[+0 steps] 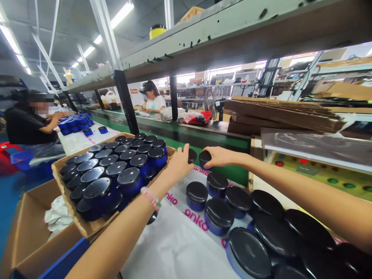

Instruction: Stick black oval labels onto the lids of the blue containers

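Over the far edge of the white sheet, my left hand [181, 162] has its fingers curved round a small round jar [192, 155] with a black top. Facing it, my right hand [216, 155] pinches a similar black-topped jar [204, 158] between thumb and fingers. A small gap separates the two jars. Below my hands, several blue jars with glossy black tops [218, 215] stand on the sheet printed "anko" [171, 240]. Left of my left arm, a shallow cardboard tray [171, 153] holds many more such jars, some stacked.
A green conveyor belt [232, 170] runs behind the sheet, beneath an overhead shelf [203, 42]. Flattened cardboard [279, 114] and a control panel with buttons [316, 172] are at right. One co-worker [27, 120] sits left; another [155, 101] is across the belt. An open carton [31, 228] stands lower left.
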Available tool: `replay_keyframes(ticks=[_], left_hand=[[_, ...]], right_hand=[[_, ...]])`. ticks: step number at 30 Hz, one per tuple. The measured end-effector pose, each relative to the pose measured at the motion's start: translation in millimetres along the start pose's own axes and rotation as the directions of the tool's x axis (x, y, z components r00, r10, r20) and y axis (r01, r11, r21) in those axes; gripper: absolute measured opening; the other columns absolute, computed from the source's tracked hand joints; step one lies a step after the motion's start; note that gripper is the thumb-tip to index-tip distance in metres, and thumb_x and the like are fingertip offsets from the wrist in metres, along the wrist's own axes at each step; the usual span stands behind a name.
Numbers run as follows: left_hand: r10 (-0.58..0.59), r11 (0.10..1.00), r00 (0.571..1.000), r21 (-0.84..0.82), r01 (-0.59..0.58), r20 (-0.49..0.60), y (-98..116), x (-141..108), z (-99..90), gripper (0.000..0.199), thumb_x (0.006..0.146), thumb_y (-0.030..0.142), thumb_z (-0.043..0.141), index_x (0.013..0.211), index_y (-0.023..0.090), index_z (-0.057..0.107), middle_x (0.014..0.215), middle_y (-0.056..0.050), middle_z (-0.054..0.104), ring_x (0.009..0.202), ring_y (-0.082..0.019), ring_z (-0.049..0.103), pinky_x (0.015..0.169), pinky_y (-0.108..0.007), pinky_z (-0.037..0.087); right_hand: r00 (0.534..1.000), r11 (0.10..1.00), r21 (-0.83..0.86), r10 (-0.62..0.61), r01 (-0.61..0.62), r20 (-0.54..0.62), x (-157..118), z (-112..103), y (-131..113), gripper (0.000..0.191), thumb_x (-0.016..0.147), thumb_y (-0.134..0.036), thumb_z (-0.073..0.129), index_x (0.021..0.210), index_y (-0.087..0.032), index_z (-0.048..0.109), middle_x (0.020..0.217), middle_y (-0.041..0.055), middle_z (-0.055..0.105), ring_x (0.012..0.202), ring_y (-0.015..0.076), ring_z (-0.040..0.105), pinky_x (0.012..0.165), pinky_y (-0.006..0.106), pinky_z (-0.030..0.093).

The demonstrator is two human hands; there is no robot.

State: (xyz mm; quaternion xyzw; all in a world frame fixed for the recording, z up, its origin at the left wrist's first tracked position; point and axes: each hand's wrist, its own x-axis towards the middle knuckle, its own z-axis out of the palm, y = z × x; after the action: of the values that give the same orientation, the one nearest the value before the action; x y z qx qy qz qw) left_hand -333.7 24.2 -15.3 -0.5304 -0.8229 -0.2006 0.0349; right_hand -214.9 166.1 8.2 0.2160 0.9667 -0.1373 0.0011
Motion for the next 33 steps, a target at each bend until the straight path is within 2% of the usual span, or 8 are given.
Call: replay_keyframes(ticks=[6, 12, 17, 20, 24, 26, 29, 33], left_hand=[[-0.16, 0.945, 0.981, 0.302, 0.121, 0.107, 2.1, 95.7, 14.6, 0.042, 0.086, 0.031, 0.056, 0.124, 0.016, 0.045, 0.127, -0.011, 0.047, 0.114, -0.026, 0.048, 0.095, -0.049, 0.042], [-0.283, 0.868, 0.929, 0.476, 0.142, 0.237, -28.9, 119.4, 11.9, 0.035, 0.085, 0.036, 0.058, 0.113, 0.014, 0.054, 0.117, -0.01, 0.055, 0.108, -0.024, 0.053, 0.093, -0.048, 0.043], [-0.13, 0.859, 0.971, 0.512, 0.01, 0.2, -16.7, 101.3, -32.2, 0.042, 0.087, 0.032, 0.052, 0.125, 0.013, 0.045, 0.132, -0.015, 0.044, 0.124, -0.03, 0.039, 0.102, -0.054, 0.031], [0.004, 0.888, 0.942, 0.433, -0.158, 0.335, 5.9, 69.2, -69.3, 0.047, 0.081, 0.022, 0.052, 0.128, 0.017, 0.046, 0.131, -0.013, 0.048, 0.121, -0.03, 0.044, 0.099, -0.043, 0.035], [0.233, 0.901, 0.707, 0.124, -0.415, 0.668, 35.4, -2.8, -86.1, 0.06, 0.065, 0.028, 0.066, 0.121, 0.039, 0.05, 0.119, 0.006, 0.06, 0.1, -0.02, 0.06, 0.08, -0.023, 0.046], [0.309, 0.891, 0.602, -0.003, -0.454, 0.737, 42.7, -34.9, -74.7, 0.064, 0.064, 0.031, 0.067, 0.124, 0.036, 0.046, 0.122, 0.002, 0.058, 0.097, -0.022, 0.061, 0.074, -0.024, 0.048], [0.291, 0.883, 0.641, 0.06, -0.466, 0.71, 40.7, -54.8, -52.4, 0.057, 0.064, 0.029, 0.065, 0.119, 0.025, 0.049, 0.115, -0.006, 0.059, 0.086, -0.024, 0.063, 0.068, -0.03, 0.05], [0.304, 0.858, 0.718, 0.148, -0.492, 0.626, 30.5, -25.7, -45.4, 0.057, 0.061, 0.028, 0.07, 0.114, 0.021, 0.051, 0.107, -0.007, 0.06, 0.093, -0.027, 0.061, 0.078, -0.033, 0.049]], right_hand=[[0.985, 0.986, -0.006, 0.169, -0.169, -0.037, 22.3, 19.9, 16.7, 0.038, 0.086, -0.039, 0.06, 0.114, -0.014, 0.053, 0.107, 0.0081, 0.058, 0.09, 0.0189, 0.058, 0.077, 0.037, 0.05], [0.986, 0.991, 0.031, 0.133, -0.131, -0.098, 51.1, 33.4, -9.8, 0.034, 0.09, -0.038, 0.054, 0.114, -0.014, 0.053, 0.111, 0.0074, 0.055, 0.094, 0.0204, 0.057, 0.078, 0.038, 0.051], [0.999, 1.0, 0.018, 0.015, -0.014, -0.033, 40.0, 9.8, -23.6, 0.036, 0.089, -0.035, 0.056, 0.117, -0.014, 0.051, 0.115, 0.0098, 0.055, 0.095, 0.0207, 0.057, 0.08, 0.038, 0.05], [0.989, 0.992, -0.012, -0.124, 0.126, 0.082, -0.7, -17.0, -21.8, 0.046, 0.084, -0.034, 0.059, 0.125, -0.017, 0.047, 0.124, 0.0096, 0.052, 0.104, 0.0219, 0.054, 0.086, 0.033, 0.046], [0.924, 0.977, -0.071, -0.167, 0.203, 0.343, -64.0, -34.1, -24.5, 0.055, 0.075, -0.042, 0.065, 0.124, -0.024, 0.051, 0.115, 0.0048, 0.059, 0.096, 0.0234, 0.059, 0.075, 0.03, 0.049], [0.922, 0.977, -0.147, -0.089, 0.154, 0.377, -82.3, -27.5, -31.1, 0.059, 0.074, -0.046, 0.063, 0.125, -0.021, 0.049, 0.115, 0.0099, 0.057, 0.093, 0.0289, 0.06, 0.071, 0.036, 0.05], [0.948, 0.969, -0.245, 0.041, 0.04, 0.316, -91.0, -5.6, -41.9, 0.067, 0.078, -0.044, 0.058, 0.137, -0.02, 0.036, 0.131, 0.018, 0.043, 0.099, 0.0365, 0.058, 0.074, 0.046, 0.049], [0.97, 0.959, -0.267, 0.152, -0.097, 0.192, -90.2, 20.6, -48.8, 0.073, 0.083, -0.042, 0.052, 0.144, -0.021, 0.019, 0.138, 0.0197, 0.034, 0.105, 0.0381, 0.054, 0.078, 0.049, 0.048]])
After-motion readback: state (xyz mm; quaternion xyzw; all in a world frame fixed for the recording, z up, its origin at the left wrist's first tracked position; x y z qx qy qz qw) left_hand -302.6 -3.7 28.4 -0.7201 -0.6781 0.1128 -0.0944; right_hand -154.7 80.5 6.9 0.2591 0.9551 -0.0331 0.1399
